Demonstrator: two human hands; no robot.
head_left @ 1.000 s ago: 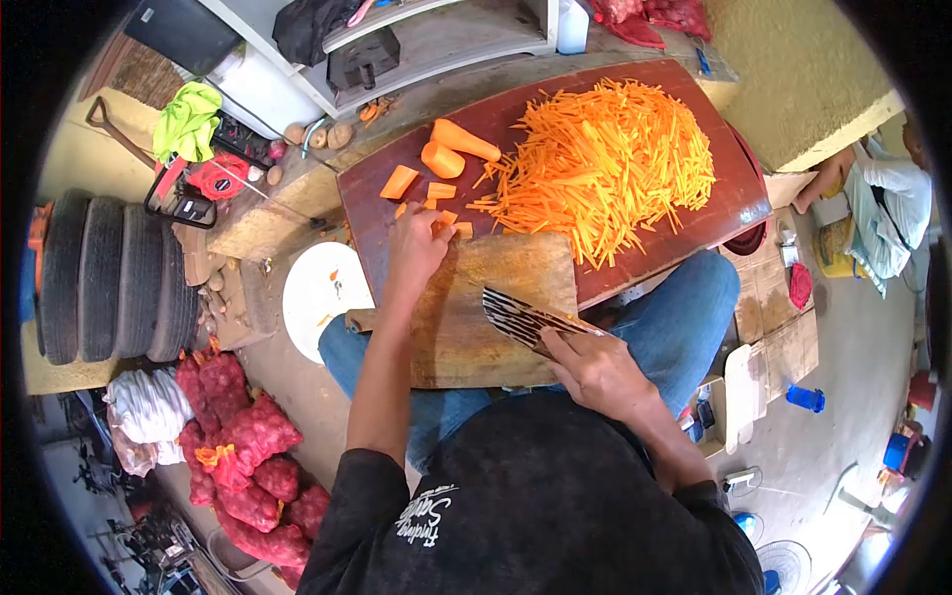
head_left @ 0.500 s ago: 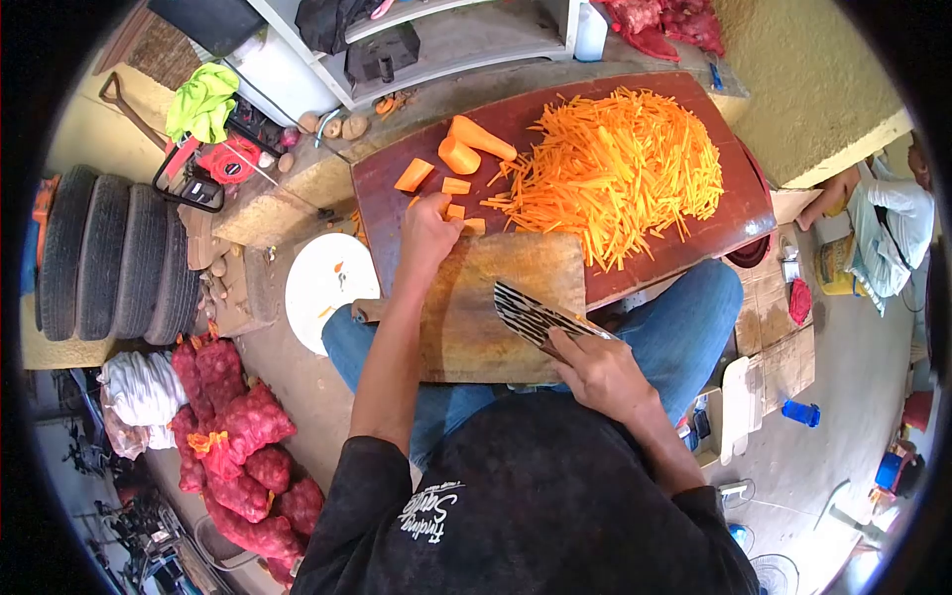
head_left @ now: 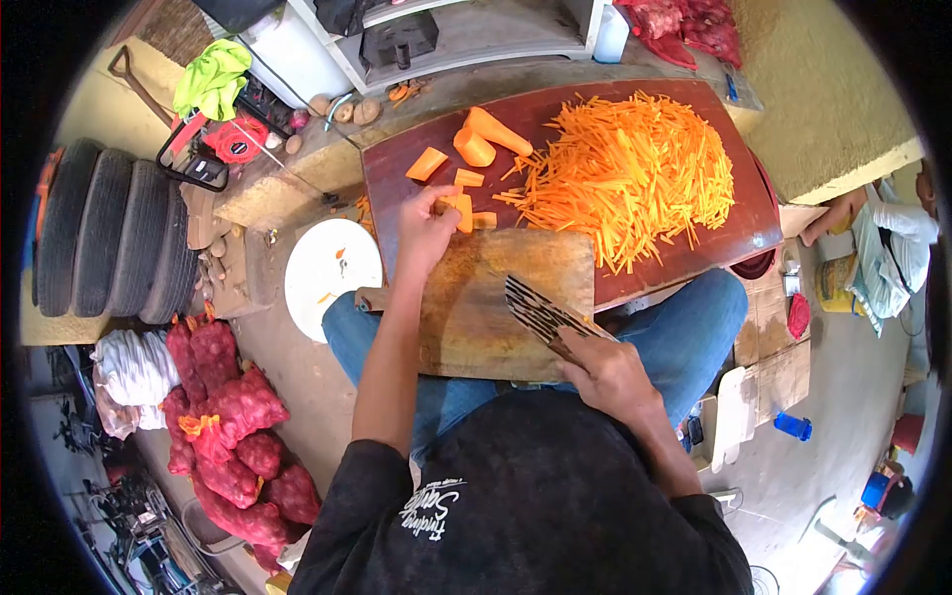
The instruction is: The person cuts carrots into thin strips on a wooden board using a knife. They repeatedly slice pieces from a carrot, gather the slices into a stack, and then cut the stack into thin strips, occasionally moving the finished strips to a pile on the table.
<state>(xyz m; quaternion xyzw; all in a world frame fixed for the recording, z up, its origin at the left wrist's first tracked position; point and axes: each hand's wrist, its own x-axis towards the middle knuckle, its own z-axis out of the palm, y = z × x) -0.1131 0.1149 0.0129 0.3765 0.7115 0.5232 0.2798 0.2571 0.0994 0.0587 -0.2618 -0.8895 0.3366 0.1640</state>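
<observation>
My left hand is beyond the far left corner of the wooden cutting board, its fingers closed on a cut carrot piece. My right hand grips a knife with a black-and-pale patterned blade, held over the board's right part. The board rests across my lap against the low red-brown table. Several carrot chunks lie around my left fingers, with a thick carrot length behind them. To their right spreads a big heap of carrot strips.
A white round lid or plate with carrot scraps sits on the floor left of my knee. Red net sacks and stacked tyres line the left side. Shelving stands behind the table. Another person's arm shows at far right.
My left hand has closed on a carrot piece and lifted it slightly from the table. The knife stays over the board in my right hand. The view has shifted a little.
</observation>
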